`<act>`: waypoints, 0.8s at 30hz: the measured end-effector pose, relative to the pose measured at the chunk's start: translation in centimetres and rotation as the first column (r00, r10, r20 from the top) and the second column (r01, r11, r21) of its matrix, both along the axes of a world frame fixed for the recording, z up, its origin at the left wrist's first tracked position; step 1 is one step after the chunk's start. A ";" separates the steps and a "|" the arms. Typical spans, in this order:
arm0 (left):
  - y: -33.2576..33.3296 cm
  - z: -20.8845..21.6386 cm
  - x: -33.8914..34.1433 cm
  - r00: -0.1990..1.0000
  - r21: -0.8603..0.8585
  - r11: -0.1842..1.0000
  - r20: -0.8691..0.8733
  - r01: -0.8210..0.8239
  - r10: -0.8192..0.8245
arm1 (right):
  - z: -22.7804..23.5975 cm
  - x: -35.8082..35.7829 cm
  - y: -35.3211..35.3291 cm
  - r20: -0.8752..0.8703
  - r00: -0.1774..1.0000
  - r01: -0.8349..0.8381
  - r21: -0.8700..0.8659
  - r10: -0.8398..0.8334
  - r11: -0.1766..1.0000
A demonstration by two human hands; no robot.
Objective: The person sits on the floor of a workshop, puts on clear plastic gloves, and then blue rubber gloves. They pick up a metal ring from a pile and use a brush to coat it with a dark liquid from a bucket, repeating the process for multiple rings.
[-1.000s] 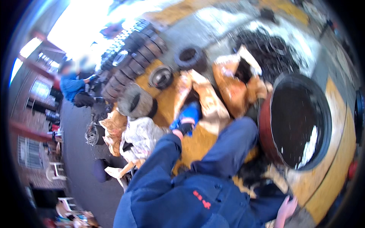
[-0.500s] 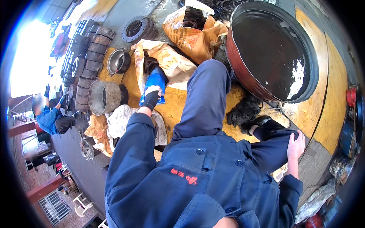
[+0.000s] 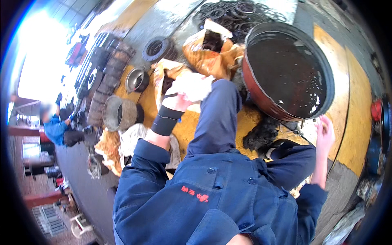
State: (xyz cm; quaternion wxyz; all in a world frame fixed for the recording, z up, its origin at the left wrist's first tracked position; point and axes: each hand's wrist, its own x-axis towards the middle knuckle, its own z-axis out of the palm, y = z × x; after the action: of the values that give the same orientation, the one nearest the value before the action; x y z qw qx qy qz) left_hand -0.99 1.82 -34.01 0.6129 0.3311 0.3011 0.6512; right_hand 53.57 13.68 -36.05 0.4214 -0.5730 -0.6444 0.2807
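Note:
My left hand, a black band around its wrist, is closed on a crumpled white cloth just left of my raised knee. The cloth hides most of the fingers. Behind it stands an open tan sack, partly covered by the hand. To the right, my right hand is lifted close to the near rim of a large round metal tub of dark liquid. Its fingers are loosely bent and apart, with nothing visible in them.
Another tan sack leans by the tub. Many black rings lie beyond. At left are a metal pot, a bucket and stacked dark cylinders. A black clump lies below the tub. A seated person is far left.
My left hand has come up and right; it now has the white cloth, and the blue covering around it is gone. My right hand has risen from my knee toward the tub's rim.

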 end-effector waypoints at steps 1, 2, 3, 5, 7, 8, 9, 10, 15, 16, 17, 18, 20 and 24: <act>2.2 -0.6 2.5 0.988 0.043 0.999 -0.147 -0.034 0.040 | 0.4 0.0 2.2 -0.027 1.000 -0.004 0.007 0.004 1.000; 4.2 0.2 4.8 0.993 0.018 0.993 0.030 0.118 -0.118 | 1.4 -0.4 3.6 -0.103 0.995 0.014 0.017 -0.012 1.000; 5.7 1.3 7.0 0.948 -0.006 0.966 0.197 0.257 -0.251 | 2.5 -0.8 4.7 -0.148 0.988 0.023 -0.066 -0.033 0.998; 5.9 -1.1 8.8 0.926 -0.060 0.972 0.322 0.227 -0.196 | 4.8 -6.0 4.6 -0.202 0.971 0.110 -0.092 -0.127 0.990; 5.7 -0.4 12.2 0.934 -0.075 0.982 0.328 0.175 -0.142 | 7.4 -11.6 0.7 -0.578 0.809 -0.220 -0.129 0.106 0.967; 5.3 -0.7 12.9 0.916 -0.079 0.976 0.369 0.200 -0.158 | 8.0 -13.1 -1.2 -0.591 0.780 -0.344 -0.135 0.203 0.929; 5.2 -1.0 13.2 0.896 -0.073 0.972 0.407 0.225 -0.177 | 8.2 -14.7 -3.5 -0.585 0.779 -0.349 -0.108 0.224 0.931; 5.2 -0.1 14.2 0.924 -0.091 0.975 0.348 0.200 -0.158 | 7.7 -15.3 -5.3 -0.524 0.835 -0.294 -0.161 0.171 0.942; 4.8 0.8 16.9 0.926 -0.155 0.968 0.354 0.199 -0.134 | 4.7 -16.3 -8.9 -0.774 0.623 -0.497 -0.501 -0.109 0.709; 4.6 0.7 17.1 0.922 -0.170 0.962 0.361 0.212 -0.140 | 4.6 -16.4 -9.1 -0.810 0.561 -0.584 -0.532 -0.170 0.613; 4.4 0.6 17.2 0.919 -0.184 0.957 0.368 0.224 -0.144 | 4.9 -17.1 -9.7 -0.814 0.529 -0.542 -0.541 -0.239 0.643; 4.2 0.4 17.4 0.915 -0.198 0.952 0.376 0.235 -0.147 | 4.6 -17.5 -9.8 -0.804 0.531 -0.499 -0.553 -0.270 0.667; 3.9 0.2 17.6 0.911 -0.196 0.943 0.369 0.270 -0.185 | 3.1 -17.9 -9.6 -0.784 0.527 -0.408 -0.573 -0.330 0.711; 3.4 -0.3 16.8 0.907 -0.179 0.933 0.347 0.313 -0.238 | 1.5 -17.0 -9.0 -0.844 0.380 -0.337 -0.506 -0.377 0.794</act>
State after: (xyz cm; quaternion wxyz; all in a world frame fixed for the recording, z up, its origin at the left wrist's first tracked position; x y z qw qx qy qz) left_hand 15.80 5.25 -34.32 0.7739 0.1872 0.2214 0.5630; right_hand 36.59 4.63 -34.54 0.5014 -0.4266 -0.1618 0.7351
